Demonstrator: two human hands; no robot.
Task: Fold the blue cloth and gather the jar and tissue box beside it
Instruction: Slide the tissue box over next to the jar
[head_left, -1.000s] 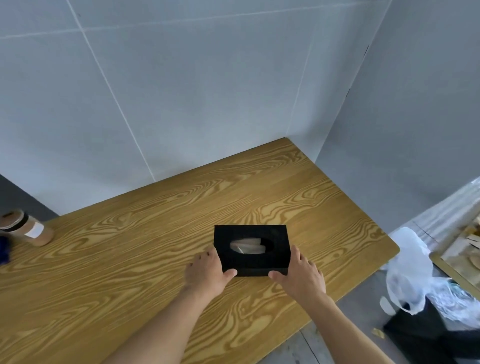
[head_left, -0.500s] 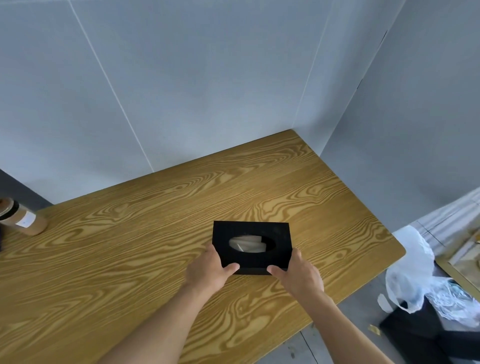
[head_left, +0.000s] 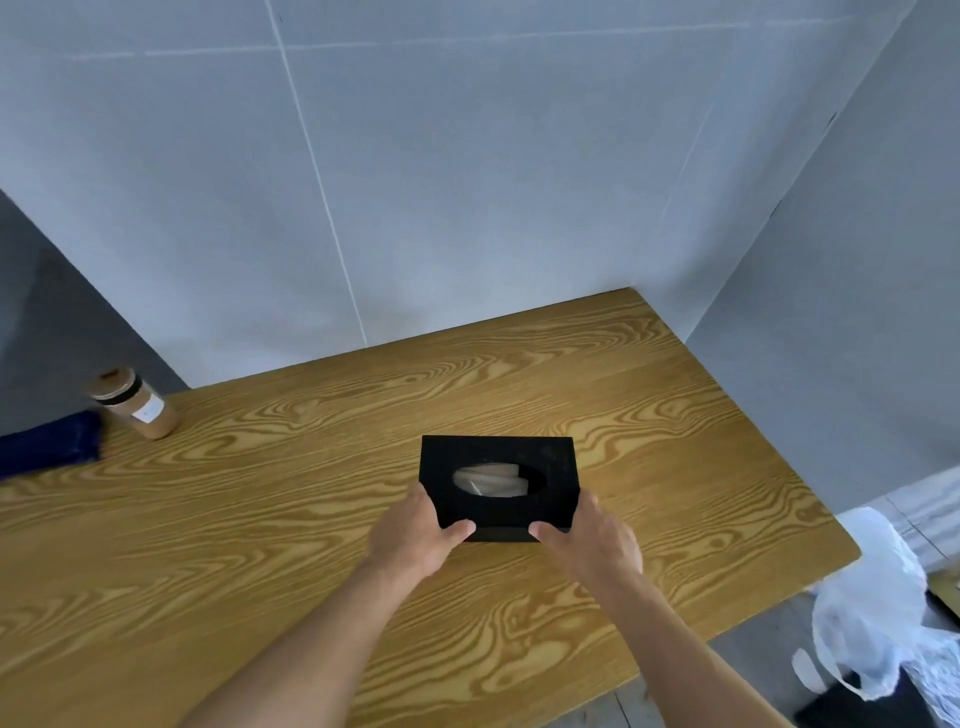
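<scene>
Writing and labels: the jar (head_left: 136, 404) carried a small pale label on its side, but the print was too blurred to read; no brand showed on the tissue box (head_left: 500, 486).
Tissue box: black, rectangular, with an oval opening on top where pale tissue (head_left: 488, 481) showed; it sat right of centre on the wooden table (head_left: 270, 525), and whether its base rested on the wood or was slightly raised could not be told.
Jar: tan contents, dark band below a tan lid, standing near the table's far left corner, well apart from the tissue box.
Blue cloth: the blue cloth (head_left: 49, 451) lay just beside the jar on its left, dark navy and bunched; the frame edge cut off its left part, so its full shape was hidden.
Left hand: the left hand (head_left: 415, 538) gripped the box's near left corner, thumb pressed on the front face, fingers wrapped around the left side and mostly out of sight.
Right hand: the right hand (head_left: 592, 540) gripped the near right corner in the same way, thumb on the front face, fingers curled round the right side.
Forearms: both bare, entering from the lower edge.
Hard to make out: a white plastic bag (head_left: 872, 608) lay on the floor beyond the table's right end, over something dark, possibly a bin, partly cut off by the frame.
Surroundings: pale grey panelled walls (head_left: 467, 182) met at a corner behind the table.
</scene>
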